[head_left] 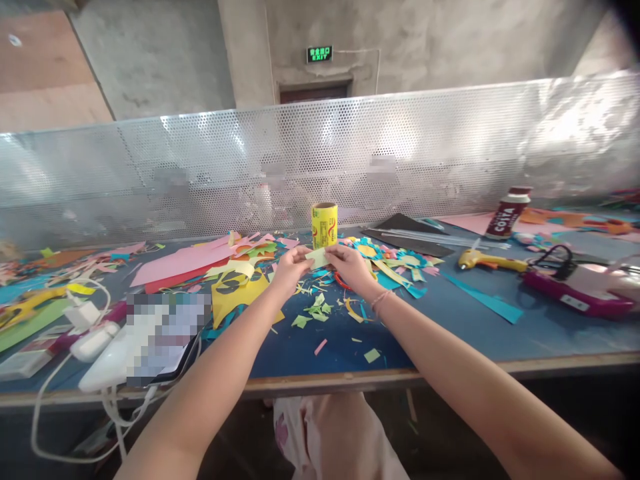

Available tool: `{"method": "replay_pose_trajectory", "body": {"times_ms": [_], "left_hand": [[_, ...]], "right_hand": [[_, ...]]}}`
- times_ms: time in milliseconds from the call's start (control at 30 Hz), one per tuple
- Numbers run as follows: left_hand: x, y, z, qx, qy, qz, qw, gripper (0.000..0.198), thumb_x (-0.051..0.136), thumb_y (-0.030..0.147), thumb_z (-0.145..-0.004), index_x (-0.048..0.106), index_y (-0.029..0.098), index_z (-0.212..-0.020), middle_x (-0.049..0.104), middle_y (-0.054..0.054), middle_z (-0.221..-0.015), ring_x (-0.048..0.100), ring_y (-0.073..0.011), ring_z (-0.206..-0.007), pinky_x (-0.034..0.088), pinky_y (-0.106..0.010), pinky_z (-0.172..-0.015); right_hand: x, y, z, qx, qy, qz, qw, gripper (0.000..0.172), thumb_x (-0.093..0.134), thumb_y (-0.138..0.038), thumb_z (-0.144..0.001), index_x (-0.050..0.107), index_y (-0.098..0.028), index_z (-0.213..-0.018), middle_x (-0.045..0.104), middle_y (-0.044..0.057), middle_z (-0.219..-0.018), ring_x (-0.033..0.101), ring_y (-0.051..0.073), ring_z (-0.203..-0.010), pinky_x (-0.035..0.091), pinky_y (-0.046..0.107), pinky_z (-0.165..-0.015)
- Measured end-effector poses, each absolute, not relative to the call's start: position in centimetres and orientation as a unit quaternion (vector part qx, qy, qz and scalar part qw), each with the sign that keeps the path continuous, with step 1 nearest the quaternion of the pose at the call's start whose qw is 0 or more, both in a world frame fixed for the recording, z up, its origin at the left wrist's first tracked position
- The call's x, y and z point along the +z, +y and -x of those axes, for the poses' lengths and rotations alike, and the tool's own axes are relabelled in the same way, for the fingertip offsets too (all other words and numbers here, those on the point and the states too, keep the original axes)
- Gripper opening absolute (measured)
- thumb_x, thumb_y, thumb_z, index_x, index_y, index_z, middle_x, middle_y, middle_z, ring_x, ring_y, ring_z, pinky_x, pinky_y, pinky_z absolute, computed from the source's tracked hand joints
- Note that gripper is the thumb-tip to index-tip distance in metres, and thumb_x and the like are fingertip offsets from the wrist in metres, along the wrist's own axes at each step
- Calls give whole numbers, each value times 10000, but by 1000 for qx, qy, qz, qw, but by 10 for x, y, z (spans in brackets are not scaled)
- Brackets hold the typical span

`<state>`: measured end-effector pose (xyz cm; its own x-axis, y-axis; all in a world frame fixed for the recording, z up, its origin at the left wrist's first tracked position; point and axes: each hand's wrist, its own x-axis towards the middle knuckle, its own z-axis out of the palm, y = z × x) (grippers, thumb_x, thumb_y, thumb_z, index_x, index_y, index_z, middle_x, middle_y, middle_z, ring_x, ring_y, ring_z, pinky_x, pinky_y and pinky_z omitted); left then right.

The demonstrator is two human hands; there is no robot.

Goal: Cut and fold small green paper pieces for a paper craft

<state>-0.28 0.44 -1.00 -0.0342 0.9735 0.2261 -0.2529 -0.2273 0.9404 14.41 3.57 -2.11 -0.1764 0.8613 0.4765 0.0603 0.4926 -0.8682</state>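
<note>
Between my two hands is a small pale green piece of paper (317, 257), held over the blue table. My left hand (293, 268) pinches its left end, and my right hand (350, 265) pinches its right end. Just behind it stands a yellow can-like cylinder (325, 223) with printing on it. Green paper scraps (319, 308) lie below my hands. Blue and yellow paper flowers (367, 249) are right behind my right wrist. Left of my left hand rests yellow paper (235, 297) with round dark openings, near pink sheets (183, 261).
A yellow glue gun (493, 261) and a purple power strip (575, 293) lie on the right, with a brown bottle (509, 213) behind. At left are a phone-like device (193, 347), white chargers (95, 340) and looping cables. A perforated metal screen (200, 177) spans the back.
</note>
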Motion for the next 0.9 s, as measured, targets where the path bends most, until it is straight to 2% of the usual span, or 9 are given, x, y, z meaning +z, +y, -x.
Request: {"method": "replay_pose_trajectory", "body": {"times_ms": [267,533,900], "left_hand": [[-9,5,4,627,387,-471,485,181,684,197,-591,572,140,-722,610,-17,-705,578,-115,-642,467,-271,-661],[-8,3,4,634,394,-471,470,140,666,171,-597,588,139,-708,616,-12,-672,581,-113,-615,461,-253,-627],[-7,5,5,627,392,-455,496,109,634,163,-612,616,133,-716,642,-32,-684,603,-136,-632,494,-311,-691]], "right_hand": [[-21,36,-147,365,-680,352,530,211,583,-310,-724,662,-170,-861,684,36,-770,627,153,-658,533,304,-659],[-22,37,-146,392,-674,329,533,204,616,-280,-690,646,-177,-864,680,40,-787,629,156,-693,529,302,-661],[-21,36,-146,385,-677,329,535,170,586,-224,-706,653,-181,-856,690,39,-804,636,153,-691,538,313,-681]]}}
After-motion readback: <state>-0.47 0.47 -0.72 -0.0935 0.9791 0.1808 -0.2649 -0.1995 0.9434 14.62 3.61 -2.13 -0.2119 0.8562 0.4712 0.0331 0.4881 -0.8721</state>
